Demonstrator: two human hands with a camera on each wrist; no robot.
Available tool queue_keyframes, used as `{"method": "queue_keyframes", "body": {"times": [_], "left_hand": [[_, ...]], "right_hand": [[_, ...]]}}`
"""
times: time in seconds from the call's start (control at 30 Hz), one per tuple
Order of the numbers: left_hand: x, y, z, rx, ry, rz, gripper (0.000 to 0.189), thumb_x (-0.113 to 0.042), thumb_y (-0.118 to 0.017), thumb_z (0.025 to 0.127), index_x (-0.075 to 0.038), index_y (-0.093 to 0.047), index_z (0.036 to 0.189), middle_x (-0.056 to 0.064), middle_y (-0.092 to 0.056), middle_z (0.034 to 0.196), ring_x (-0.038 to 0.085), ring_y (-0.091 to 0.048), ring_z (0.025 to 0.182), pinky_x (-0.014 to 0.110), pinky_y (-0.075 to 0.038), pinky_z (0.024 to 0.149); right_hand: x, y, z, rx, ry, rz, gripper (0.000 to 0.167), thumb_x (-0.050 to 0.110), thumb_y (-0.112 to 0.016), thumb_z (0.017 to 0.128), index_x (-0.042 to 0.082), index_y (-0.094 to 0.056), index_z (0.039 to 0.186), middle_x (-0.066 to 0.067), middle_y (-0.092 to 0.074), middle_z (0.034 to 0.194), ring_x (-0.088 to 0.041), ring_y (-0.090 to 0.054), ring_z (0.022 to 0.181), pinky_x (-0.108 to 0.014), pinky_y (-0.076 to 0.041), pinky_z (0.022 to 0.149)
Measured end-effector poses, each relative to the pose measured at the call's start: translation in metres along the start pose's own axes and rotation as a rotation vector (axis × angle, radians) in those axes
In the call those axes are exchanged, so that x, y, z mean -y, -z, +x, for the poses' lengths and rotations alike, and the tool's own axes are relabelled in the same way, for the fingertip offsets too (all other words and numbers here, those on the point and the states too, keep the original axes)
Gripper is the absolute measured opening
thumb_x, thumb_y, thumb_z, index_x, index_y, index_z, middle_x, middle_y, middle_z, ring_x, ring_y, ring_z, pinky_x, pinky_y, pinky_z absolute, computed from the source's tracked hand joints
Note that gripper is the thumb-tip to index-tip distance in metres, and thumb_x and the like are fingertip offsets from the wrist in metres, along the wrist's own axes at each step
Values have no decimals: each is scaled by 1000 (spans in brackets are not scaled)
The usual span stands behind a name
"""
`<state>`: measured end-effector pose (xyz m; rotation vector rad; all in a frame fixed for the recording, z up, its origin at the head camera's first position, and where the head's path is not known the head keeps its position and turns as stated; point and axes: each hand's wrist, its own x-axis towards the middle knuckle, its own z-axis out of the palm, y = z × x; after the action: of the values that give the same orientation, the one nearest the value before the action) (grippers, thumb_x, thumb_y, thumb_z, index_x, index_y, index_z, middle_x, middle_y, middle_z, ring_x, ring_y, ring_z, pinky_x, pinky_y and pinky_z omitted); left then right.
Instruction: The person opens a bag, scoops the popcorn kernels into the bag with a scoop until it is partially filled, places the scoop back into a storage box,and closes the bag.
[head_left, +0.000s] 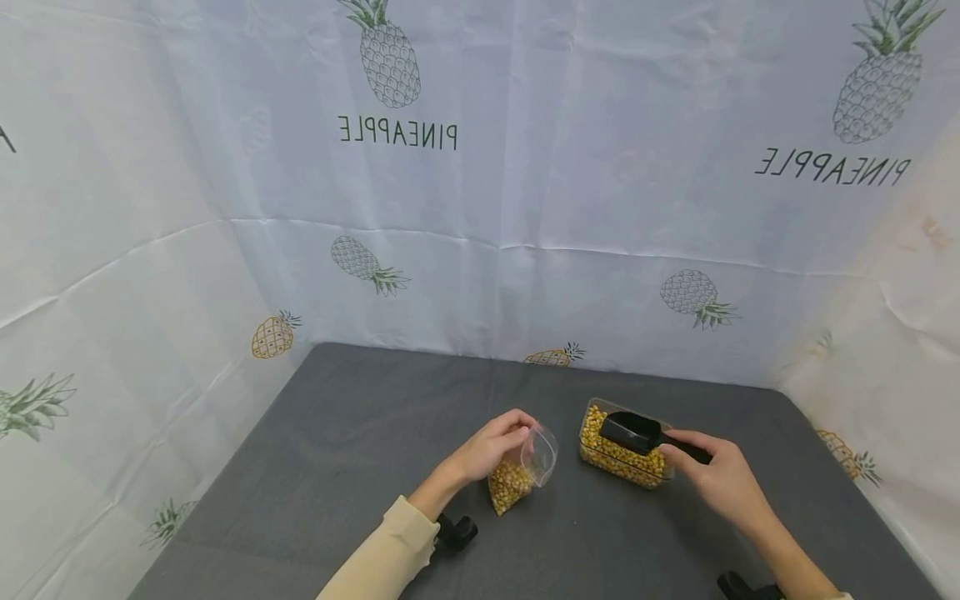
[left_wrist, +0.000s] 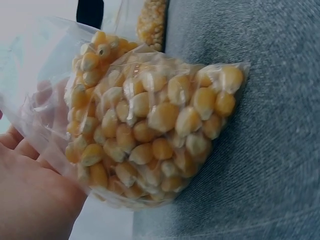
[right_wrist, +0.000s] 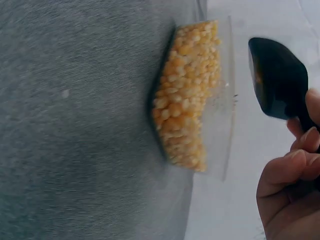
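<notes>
My left hand (head_left: 491,446) holds a clear plastic bag (head_left: 542,457) by its upper part, with the mouth spread wide. Corn kernels (left_wrist: 150,125) fill the lower part of the bag, which rests on the table; some fingers show blurred through the plastic in the left wrist view. A black scoop (head_left: 633,431) is gripped by its handle in my right hand (head_left: 720,471). The scoop hangs over a clear rectangular container (head_left: 588,410) of corn kernels (right_wrist: 182,95), apart from them in the right wrist view. Whether the scoop carries any kernels is hard to tell.
Both bag and container are on a dark grey table (head_left: 360,433), the container to the right of the bag. A white curtain (head_left: 480,183) printed with pineapples hangs behind the table and along its sides. Black wrist devices (head_left: 456,532) sit under the forearms.
</notes>
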<state>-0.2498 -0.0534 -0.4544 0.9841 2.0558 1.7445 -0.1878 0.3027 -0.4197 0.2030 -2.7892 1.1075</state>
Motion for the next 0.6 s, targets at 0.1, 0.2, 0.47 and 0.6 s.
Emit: {"method": "queue_keyframes", "body": {"times": [0.1,0.2,0.47,0.6], "left_hand": [[1,-2,1,-13,-1,8,31,-16,-39,111,5,-54,127,16,-58,92,14,-50,73,27,-44,68],[2,-4,1,-15,-25,-8,28,-14,-39,111,7,-53,123,13,-52,81,13,-45,68,27,-41,66],[7,-7,3,-49,-122,-9,18,-6,-39,110,7,-52,111,21,-50,78,12,-46,65,26,-41,62],[6,-8,1,-81,-126,-16,16,-6,-41,110,5,-52,108,24,-52,80,15,-47,65,26,-42,61]], "right_hand": [[-6,-4,-1,-57,2,-21,47,35,-66,101,-1,-64,132,-29,-61,131,-50,-56,118,-64,-47,88],[-10,-7,-2,-81,-15,-38,46,35,-66,101,-1,-65,129,-29,-61,128,-48,-57,115,-63,-46,87],[-21,-18,-4,-90,-41,-69,46,37,-67,100,-1,-65,126,-29,-61,127,-47,-56,115,-63,-45,88],[-22,-22,-5,-83,-61,-71,45,37,-68,100,0,-64,125,-28,-61,127,-46,-55,116,-63,-45,88]]}}
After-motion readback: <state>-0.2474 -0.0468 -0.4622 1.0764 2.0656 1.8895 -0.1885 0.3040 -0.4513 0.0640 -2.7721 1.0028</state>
